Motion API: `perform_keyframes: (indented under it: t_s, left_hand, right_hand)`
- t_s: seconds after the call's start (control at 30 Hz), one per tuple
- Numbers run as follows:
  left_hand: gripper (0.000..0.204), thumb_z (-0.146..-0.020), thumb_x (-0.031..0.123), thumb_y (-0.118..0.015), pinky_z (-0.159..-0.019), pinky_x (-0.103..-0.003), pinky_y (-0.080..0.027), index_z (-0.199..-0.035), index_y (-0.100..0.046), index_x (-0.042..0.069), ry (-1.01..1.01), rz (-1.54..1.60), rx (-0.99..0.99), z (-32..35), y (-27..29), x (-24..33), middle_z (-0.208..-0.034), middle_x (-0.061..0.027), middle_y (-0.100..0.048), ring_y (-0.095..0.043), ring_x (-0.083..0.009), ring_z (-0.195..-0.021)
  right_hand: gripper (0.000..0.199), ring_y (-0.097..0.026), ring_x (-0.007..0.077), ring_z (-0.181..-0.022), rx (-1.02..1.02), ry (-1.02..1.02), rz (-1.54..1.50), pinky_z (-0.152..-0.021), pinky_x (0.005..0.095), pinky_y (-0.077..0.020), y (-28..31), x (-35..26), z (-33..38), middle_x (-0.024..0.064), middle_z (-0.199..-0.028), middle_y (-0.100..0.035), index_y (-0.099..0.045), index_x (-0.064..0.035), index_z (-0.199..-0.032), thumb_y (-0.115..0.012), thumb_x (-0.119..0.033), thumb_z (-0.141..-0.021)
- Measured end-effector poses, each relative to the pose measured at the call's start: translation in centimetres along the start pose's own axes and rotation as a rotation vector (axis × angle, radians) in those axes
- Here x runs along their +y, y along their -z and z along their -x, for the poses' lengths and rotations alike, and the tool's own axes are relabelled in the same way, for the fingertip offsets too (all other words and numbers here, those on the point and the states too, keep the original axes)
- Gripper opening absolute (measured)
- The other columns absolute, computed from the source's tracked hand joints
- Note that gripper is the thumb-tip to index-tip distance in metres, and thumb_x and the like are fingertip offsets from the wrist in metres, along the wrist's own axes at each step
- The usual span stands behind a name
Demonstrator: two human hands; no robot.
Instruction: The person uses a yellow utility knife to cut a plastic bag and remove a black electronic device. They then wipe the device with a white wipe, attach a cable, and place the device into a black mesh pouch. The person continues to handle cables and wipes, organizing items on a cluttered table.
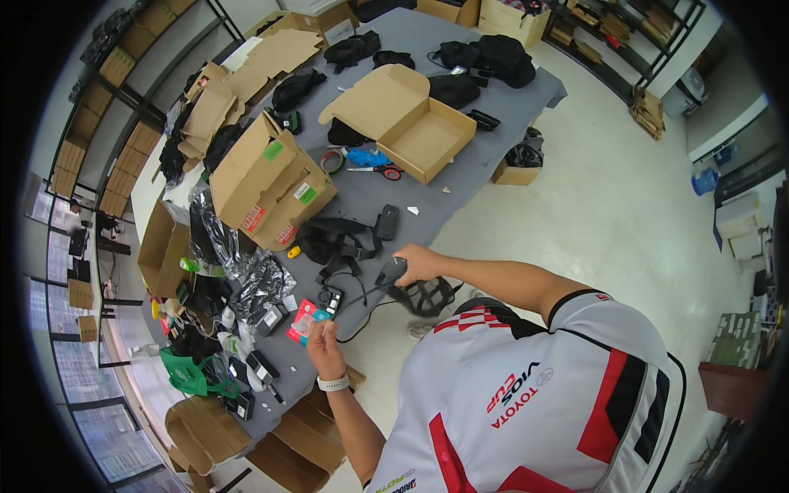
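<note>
My right hand [422, 265] is closed around a dark, oblong object [393, 270] at the table's near edge. A black strap [374, 289] runs from there toward the left. Below my right hand, a black webbing harness [427, 297] hangs past the edge. My left hand [326, 353], with a white watch on its wrist, has its fingers curled in a pinch beside a red and teal package [306, 320]; what they hold is too small to make out. Just beyond lies a small black camera-like device [330, 300]. Another black harness [333, 240] rests near a dark oblong case [387, 222].
Cardboard boxes [271, 185] and crumpled clear plastic [261, 278] crowd the left of the grey table [370, 185]. Farther back are an open carton [423, 140], red-handled scissors [388, 172], tape [332, 161] and black pouches [300, 89]. A green bag [182, 371] sits at the near left.
</note>
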State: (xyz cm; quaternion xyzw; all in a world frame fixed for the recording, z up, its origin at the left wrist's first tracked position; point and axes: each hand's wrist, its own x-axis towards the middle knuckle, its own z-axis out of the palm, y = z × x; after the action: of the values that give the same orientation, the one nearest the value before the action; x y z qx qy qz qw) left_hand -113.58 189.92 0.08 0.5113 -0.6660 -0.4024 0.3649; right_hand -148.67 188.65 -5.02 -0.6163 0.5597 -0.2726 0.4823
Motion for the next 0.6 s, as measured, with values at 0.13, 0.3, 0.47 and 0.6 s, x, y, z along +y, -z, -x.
perform_keyframes:
  t_s: [0.13,0.3,0.47,0.6]
  left_hand:
    - [0.024,-0.105,0.018,-0.065,-0.066,-0.032,-0.040,-0.089,-0.066,0.001,-0.080,-0.059,-0.199,-0.3,0.4,2.3,-0.081,-0.0037,-0.054,-0.051,-0.0155,-0.072]
    - [0.026,-0.106,0.019,-0.064,-0.059,-0.028,-0.038,-0.089,-0.065,0.000,-0.049,-0.104,-0.346,-0.8,0.2,1.7,-0.080,-0.0003,-0.049,-0.047,-0.0101,-0.066]
    - [0.025,-0.105,0.017,-0.063,-0.063,-0.029,-0.042,-0.088,-0.066,-0.001,0.036,0.106,-0.340,-1.8,-2.8,-3.9,-0.080,-0.0032,-0.052,-0.051,-0.0132,-0.067]
    - [0.029,-0.107,0.021,-0.062,-0.068,-0.028,-0.046,-0.089,-0.064,0.000,0.102,0.153,-0.451,-2.6,-4.5,-4.5,-0.084,-0.0032,-0.056,-0.056,-0.0128,-0.073]
  right_hand:
    - [0.040,-0.070,0.0429,-0.087,0.136,0.062,0.369,-0.077,0.0523,-0.0539,0.6,1.4,0.3,0.0204,-0.089,-0.072,-0.068,-0.0040,-0.098,-0.089,-0.026,-0.072]
    - [0.041,-0.070,0.0437,-0.090,0.243,0.289,0.376,-0.079,0.0529,-0.0545,4.1,0.4,0.2,0.0153,-0.096,-0.074,-0.067,-0.0034,-0.106,-0.088,-0.017,-0.074]
    - [0.045,-0.072,0.0308,-0.083,0.333,-0.001,0.026,-0.083,0.0366,-0.0553,5.0,-1.9,0.8,0.0155,-0.094,-0.078,-0.075,-0.0052,-0.115,-0.090,-0.009,-0.073]
    - [0.039,-0.072,0.0271,-0.081,0.437,0.067,-0.118,-0.082,0.0354,-0.0549,5.2,-1.3,0.3,0.0145,-0.093,-0.078,-0.076,-0.0050,-0.111,-0.091,-0.009,-0.075]
